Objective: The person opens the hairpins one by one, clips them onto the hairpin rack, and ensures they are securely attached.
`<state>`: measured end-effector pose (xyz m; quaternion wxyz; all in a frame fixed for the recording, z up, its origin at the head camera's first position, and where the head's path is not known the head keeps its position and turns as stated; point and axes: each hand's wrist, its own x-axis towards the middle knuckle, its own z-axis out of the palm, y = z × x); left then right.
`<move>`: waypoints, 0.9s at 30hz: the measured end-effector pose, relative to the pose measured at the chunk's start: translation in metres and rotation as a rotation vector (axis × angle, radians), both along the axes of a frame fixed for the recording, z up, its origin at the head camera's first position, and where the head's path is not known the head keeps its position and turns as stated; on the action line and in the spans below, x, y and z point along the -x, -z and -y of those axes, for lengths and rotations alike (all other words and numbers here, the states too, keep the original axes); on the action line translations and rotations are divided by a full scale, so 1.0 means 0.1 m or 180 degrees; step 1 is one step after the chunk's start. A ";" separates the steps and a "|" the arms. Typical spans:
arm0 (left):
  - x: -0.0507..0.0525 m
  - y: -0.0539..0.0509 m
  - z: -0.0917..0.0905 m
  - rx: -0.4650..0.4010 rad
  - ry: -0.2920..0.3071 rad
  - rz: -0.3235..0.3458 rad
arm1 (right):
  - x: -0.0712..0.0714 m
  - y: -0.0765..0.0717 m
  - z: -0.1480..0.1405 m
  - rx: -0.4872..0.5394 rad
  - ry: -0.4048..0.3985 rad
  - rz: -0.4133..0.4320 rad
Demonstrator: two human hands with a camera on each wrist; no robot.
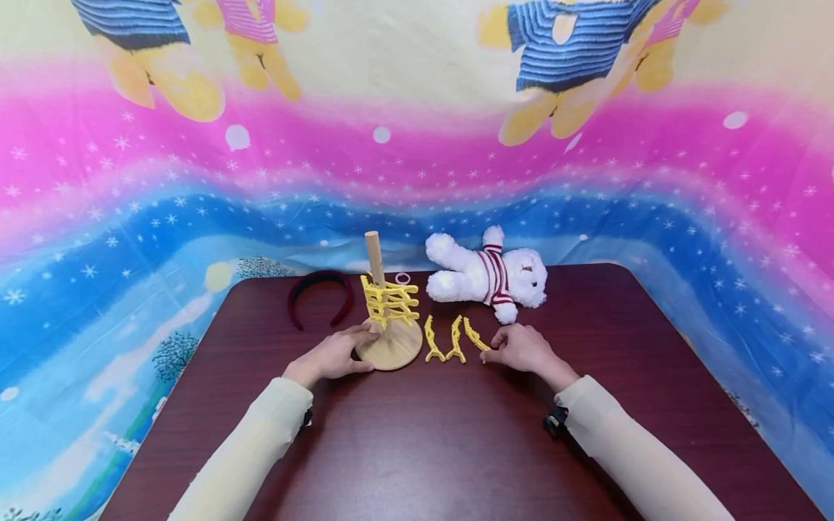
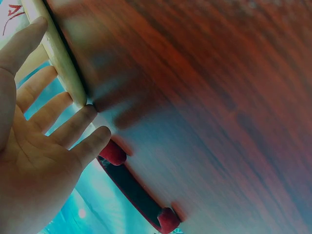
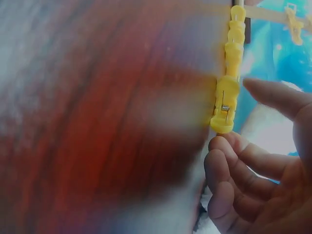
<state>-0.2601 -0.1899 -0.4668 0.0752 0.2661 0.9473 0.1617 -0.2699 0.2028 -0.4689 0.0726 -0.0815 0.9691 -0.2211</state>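
Observation:
My left hand (image 1: pixel 334 354) touches the rim of a round wooden base (image 1: pixel 404 347), its thumb against the edge and its fingers nearly straight and spread. From that base rises a wooden post (image 1: pixel 373 253), with several yellow hair clips (image 1: pixel 391 304) attached in a stack. Three more yellow hair clips lie to the right on the table. At the rightmost hair clip (image 3: pixel 226 102), my right hand (image 1: pixel 524 349) has its forefinger at the clip's near end. Its thumb tip is beside the clip, with a narrow gap showing in the right wrist view.
A dark red headband (image 1: pixel 319 275) lies left of the post. Behind the post is a small pale ring (image 1: pixel 403 278). A white teddy bear (image 1: pixel 498 278) in a striped sweater lies at the back right. Printed cloth (image 1: pixel 417 166) hangs around the dark table (image 1: pixel 417 449).

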 end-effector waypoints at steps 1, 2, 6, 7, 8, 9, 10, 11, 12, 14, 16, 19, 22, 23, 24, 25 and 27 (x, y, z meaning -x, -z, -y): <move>0.00 0.00 0.00 0.0001 -0.0008 0.0007 | 0.00 0.00 0.00 -0.0028 0.0015 0.0033; 0.00 0.00 0.00 0.0004 -0.0009 0.0008 | 0.00 0.00 -0.01 -0.0054 0.0012 0.0058; 0.00 0.01 0.00 -0.0001 -0.0002 0.0009 | -0.01 -0.01 -0.02 -0.0177 0.0020 0.0097; 0.00 0.01 0.00 -0.0006 -0.0004 0.0013 | -0.02 -0.01 -0.03 -0.0204 0.0031 0.0087; 0.00 0.00 0.00 -0.0012 -0.0002 0.0011 | -0.02 -0.02 -0.03 -0.0220 0.0043 0.0085; 0.00 0.00 0.00 -0.0020 -0.0004 0.0013 | -0.02 -0.02 -0.02 -0.0238 0.0052 0.0081; -0.01 0.00 0.00 -0.0023 -0.0005 0.0011 | -0.02 -0.02 -0.02 -0.0252 0.0060 0.0083; 0.00 -0.01 0.00 -0.0029 -0.0006 0.0006 | -0.02 -0.03 -0.02 -0.0265 0.0064 0.0089; 0.00 -0.01 0.00 -0.0030 -0.0006 0.0004 | -0.02 -0.03 -0.02 -0.0282 0.0069 0.0096; 0.00 0.00 -0.01 -0.0018 0.0005 -0.0012 | -0.01 -0.02 -0.01 -0.0322 0.0084 0.0119; 0.01 0.01 -0.01 -0.0010 0.0014 -0.0015 | -0.01 -0.02 0.00 -0.0374 0.0097 0.0136; 0.01 0.01 -0.01 0.0000 0.0015 -0.0002 | 0.00 -0.02 0.00 -0.0432 0.0110 0.0114; 0.00 0.00 -0.01 0.0002 0.0011 -0.0007 | 0.01 -0.02 -0.02 -0.0415 0.0114 0.0068; 0.00 0.00 -0.01 0.0009 0.0013 -0.0024 | 0.01 -0.02 -0.03 -0.0397 0.0118 0.0047; 0.00 0.00 -0.01 0.0006 0.0012 -0.0030 | 0.01 -0.02 -0.04 -0.0380 0.0123 0.0028; 0.00 0.00 0.00 0.0006 0.0015 -0.0048 | 0.01 -0.03 -0.04 -0.0360 0.0122 0.0010; 0.00 0.01 0.00 0.0001 0.0017 -0.0066 | 0.01 -0.03 -0.06 -0.0323 0.0112 -0.0027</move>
